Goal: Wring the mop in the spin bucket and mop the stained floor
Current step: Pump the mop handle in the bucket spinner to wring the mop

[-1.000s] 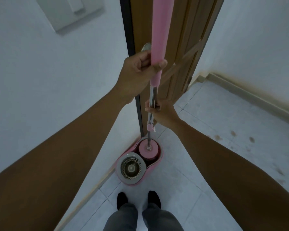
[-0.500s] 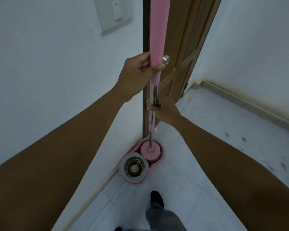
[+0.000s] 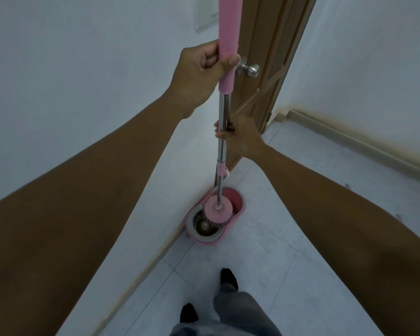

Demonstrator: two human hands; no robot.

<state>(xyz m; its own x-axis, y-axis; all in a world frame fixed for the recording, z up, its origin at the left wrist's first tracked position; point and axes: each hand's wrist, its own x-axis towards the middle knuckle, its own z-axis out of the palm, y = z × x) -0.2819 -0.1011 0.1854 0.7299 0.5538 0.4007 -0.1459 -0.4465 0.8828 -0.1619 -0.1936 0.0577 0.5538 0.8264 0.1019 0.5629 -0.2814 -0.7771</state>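
Observation:
I hold a mop upright over a pink spin bucket (image 3: 239,204) that stands on the floor against the left wall. My left hand (image 3: 199,69) grips the pink foam sleeve of the mop handle (image 3: 228,32). My right hand (image 3: 240,134) grips the steel shaft (image 3: 220,151) lower down. The round pink mop head (image 3: 218,210) hangs lifted above the bucket, between the pink water side and the steel spin basket (image 3: 201,225), partly covering the basket.
A brown wooden door (image 3: 272,57) with a metal knob (image 3: 251,69) stands just behind the mop. White walls close in left and right, with a baseboard (image 3: 349,139) on the right. My two feet (image 3: 228,278) stand on pale floor tiles. Faint small marks (image 3: 347,186) show at right.
The mop head has risen out of the bucket's water side and shifted toward the spin basket. My view has moved, and I have taken a step closer to the bucket.

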